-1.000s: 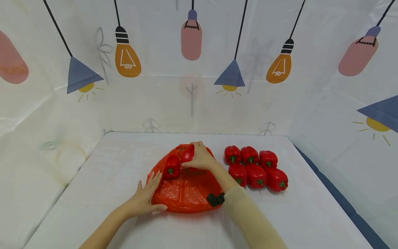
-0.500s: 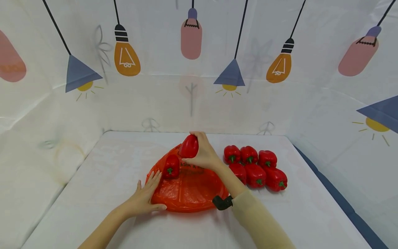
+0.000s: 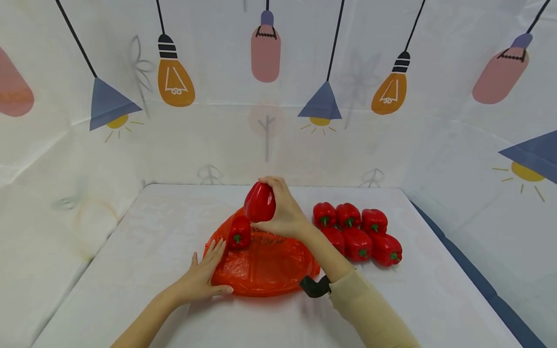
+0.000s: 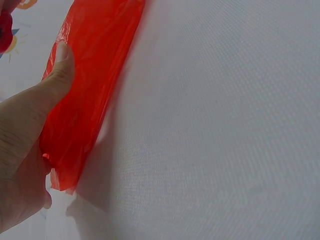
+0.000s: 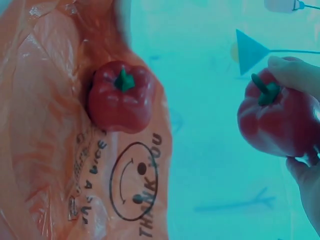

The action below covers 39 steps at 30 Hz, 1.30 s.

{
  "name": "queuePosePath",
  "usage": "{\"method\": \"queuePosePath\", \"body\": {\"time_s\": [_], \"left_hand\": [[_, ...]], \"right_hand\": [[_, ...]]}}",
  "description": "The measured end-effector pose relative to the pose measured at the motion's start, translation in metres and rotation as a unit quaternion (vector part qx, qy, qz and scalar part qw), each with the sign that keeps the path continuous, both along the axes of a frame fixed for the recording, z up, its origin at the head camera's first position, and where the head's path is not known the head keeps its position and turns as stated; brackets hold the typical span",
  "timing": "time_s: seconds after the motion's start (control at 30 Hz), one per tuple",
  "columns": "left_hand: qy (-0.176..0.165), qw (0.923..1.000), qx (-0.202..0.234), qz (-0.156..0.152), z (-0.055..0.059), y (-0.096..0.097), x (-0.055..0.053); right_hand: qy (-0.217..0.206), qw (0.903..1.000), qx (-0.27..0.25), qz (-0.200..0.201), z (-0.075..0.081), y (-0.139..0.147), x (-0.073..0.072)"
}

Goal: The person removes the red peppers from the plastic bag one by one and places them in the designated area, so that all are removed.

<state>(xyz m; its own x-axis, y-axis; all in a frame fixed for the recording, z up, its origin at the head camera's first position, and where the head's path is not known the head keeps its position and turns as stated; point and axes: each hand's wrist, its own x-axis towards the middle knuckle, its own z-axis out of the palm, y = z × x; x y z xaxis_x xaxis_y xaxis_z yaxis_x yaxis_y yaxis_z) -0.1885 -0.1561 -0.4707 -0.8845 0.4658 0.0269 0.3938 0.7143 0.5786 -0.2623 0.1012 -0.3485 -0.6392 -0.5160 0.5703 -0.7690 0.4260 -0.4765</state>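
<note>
My right hand [image 3: 283, 210] grips a red bell pepper [image 3: 259, 202] with a green stem, raised over the far edge of an orange-red plastic bag [image 3: 270, 270]. A second bell pepper [image 3: 240, 233] lies on the bag's left part; the right wrist view shows it beside a printed smiley face and "THANK YOU". My left hand [image 3: 202, 278] rests with spread fingers against the bag's near left side. In the left wrist view its thumb [image 4: 61, 65] lies along the bag [image 4: 95, 75].
Several red bell peppers [image 3: 358, 245] stand in two rows on the white table [image 3: 169, 212] right of the bag. A dark strap [image 3: 315, 286] is at my right wrist. Behind the table hangs a white backdrop [image 3: 217, 140] printed with lamps and bulbs.
My right hand has lifted the bell pepper up off the bag and moved it slightly left and away. The left hand and the other peppers have stayed in place.
</note>
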Motion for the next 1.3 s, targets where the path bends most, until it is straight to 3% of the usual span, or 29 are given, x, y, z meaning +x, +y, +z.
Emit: {"method": "queuePosePath", "body": {"time_s": [0.43,0.67,1.3], "left_hand": [[0.006,1.0,0.0,-0.002,0.001,0.0,0.002],[0.007,1.0,-0.002,0.001,0.0,0.0,0.001],[0.017,0.9998,0.002,-0.003,-0.001,0.0,0.002]], "right_hand": [[0.012,0.9998,-0.001,0.013,0.006,0.011,0.009],[-0.015,0.9998,-0.003,0.014,0.009,0.02,0.015],[-0.023,0.9994,-0.014,-0.023,0.014,0.061,0.03]]}}
